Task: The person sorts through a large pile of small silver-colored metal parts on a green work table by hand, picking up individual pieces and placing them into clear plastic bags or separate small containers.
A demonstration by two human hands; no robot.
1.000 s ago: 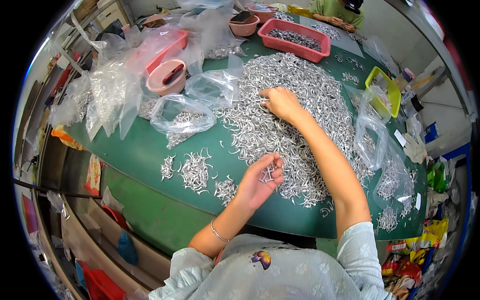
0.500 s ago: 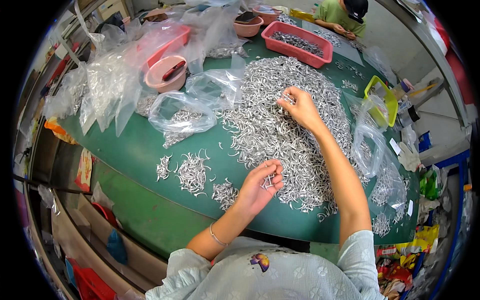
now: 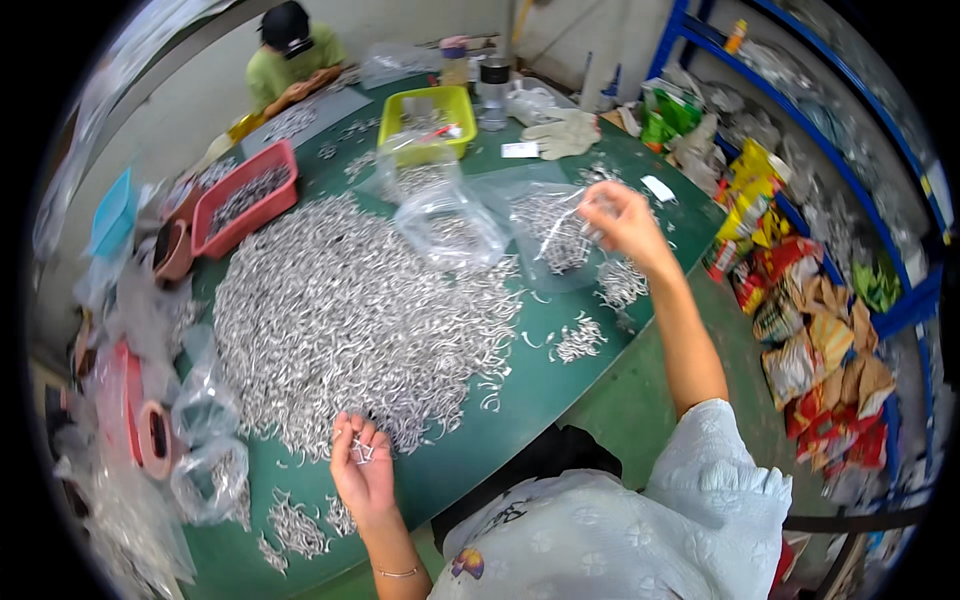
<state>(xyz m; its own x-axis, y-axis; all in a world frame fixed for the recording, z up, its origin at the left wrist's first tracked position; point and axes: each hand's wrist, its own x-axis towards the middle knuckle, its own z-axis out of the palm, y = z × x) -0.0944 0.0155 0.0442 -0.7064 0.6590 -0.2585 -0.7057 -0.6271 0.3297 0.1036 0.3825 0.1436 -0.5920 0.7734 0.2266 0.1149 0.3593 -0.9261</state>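
Observation:
A large heap of small curved silvery metal pieces (image 3: pixel 350 310) covers the middle of the green table (image 3: pixel 555 400). At the heap's near edge my left hand (image 3: pixel 365 475) is palm up, fingers curled around a few of these pieces. Farther right, my right hand (image 3: pixel 630 225) is closed, fingertips together, over a clear plastic bag (image 3: pixel 555 235) of similar pieces. What its fingertips hold, if anything, is too small to make out. A second clear bag (image 3: pixel 450 230) lies beside it, at the heap's far right edge.
Small piles (image 3: pixel 298 525) of pieces lie near my left hand, others (image 3: pixel 578 340) near the right edge. A pink tray (image 3: pixel 285 160), yellow-green basket (image 3: pixel 465 110), jars and a glove (image 3: pixel 565 135) stand behind. A co-worker (image 3: pixel 290 60) sits at the far left.
The view has swung to the right. My right hand has gone from above the heap to the bagged pieces at the right. The left hand still holds pieces by the near edge.

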